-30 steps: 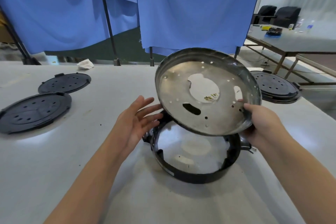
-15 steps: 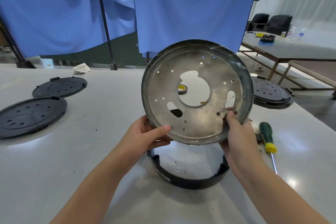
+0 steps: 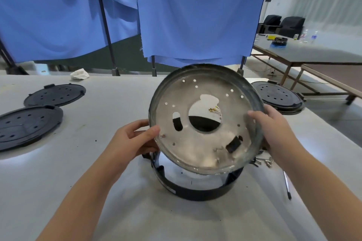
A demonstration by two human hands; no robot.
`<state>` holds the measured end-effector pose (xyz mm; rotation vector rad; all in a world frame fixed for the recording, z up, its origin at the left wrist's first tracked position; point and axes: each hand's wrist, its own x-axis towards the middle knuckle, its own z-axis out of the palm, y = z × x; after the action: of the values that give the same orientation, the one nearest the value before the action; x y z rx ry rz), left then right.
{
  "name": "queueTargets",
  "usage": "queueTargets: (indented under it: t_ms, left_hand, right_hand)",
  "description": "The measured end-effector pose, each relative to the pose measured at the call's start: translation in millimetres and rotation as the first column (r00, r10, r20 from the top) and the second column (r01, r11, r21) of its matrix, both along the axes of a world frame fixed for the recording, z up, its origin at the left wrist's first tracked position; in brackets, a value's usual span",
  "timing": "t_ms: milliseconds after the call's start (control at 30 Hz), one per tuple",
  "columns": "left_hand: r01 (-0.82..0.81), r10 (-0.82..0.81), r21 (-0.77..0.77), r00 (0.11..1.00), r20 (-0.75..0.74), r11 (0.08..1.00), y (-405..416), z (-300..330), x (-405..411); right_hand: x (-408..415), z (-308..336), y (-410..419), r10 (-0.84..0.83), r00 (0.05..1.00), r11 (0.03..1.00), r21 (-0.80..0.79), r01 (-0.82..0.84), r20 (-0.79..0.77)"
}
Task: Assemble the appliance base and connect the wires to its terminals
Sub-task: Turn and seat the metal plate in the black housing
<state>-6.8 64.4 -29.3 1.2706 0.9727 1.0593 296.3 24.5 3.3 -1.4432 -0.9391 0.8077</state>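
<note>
A round silver metal base plate (image 3: 197, 148) with a large centre cut-out, slots and small holes is held tilted toward me above the table. My left hand (image 3: 135, 141) grips its left rim, thumb on the inner face. On the right rim sits my right hand (image 3: 272, 129), fingers curled over the edge. Below the plate a black plastic ring (image 3: 197, 191) rests on the white table (image 3: 98, 182), partly hidden by the plate. Small brass terminals (image 3: 213, 109) show through the centre hole.
Two black perforated round covers (image 3: 29, 125) (image 3: 55, 94) lie at the left, another black cover stack (image 3: 278, 95) at the right. Small metal connectors (image 3: 263, 161) and a screwdriver shaft (image 3: 287, 185) lie beside my right forearm. Blue curtains hang behind; a crumpled white wrapper (image 3: 80, 74) sits at the far edge.
My left hand went from open beside the ring to gripping the plate's left rim. The plate has turned in both hands, and my right hand shifted up the right rim.
</note>
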Motion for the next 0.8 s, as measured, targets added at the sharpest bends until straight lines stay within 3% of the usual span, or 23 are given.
queueTargets:
  t_ms: [200, 433, 633, 800]
  left_hand:
    - [-0.003, 0.003, 0.008, 0.999, -0.043, 1.000, -1, 0, 0]
    - [-0.004, 0.011, 0.033, 0.974, -0.224, 0.999, -6, 5, -4]
    - [0.006, -0.003, 0.010, 0.960, -0.281, 1.000, -3, 5, -9]
    - [0.001, -0.003, -0.007, 0.963, -0.268, 1.000, -2, 5, -9]
  right_hand:
    - [3, 7, 5, -0.038, 0.973, 0.999, 0.021, 0.034, 0.229]
    - [8, 12, 18, 0.044, 0.878, 0.998, 0.008, -0.054, 0.476]
    - [6, 11, 16, 0.052, 0.865, 0.977, 0.156, -0.148, 0.498]
    - [7, 8, 18, 0.062, 0.869, 0.974, 0.158, -0.159, 0.491]
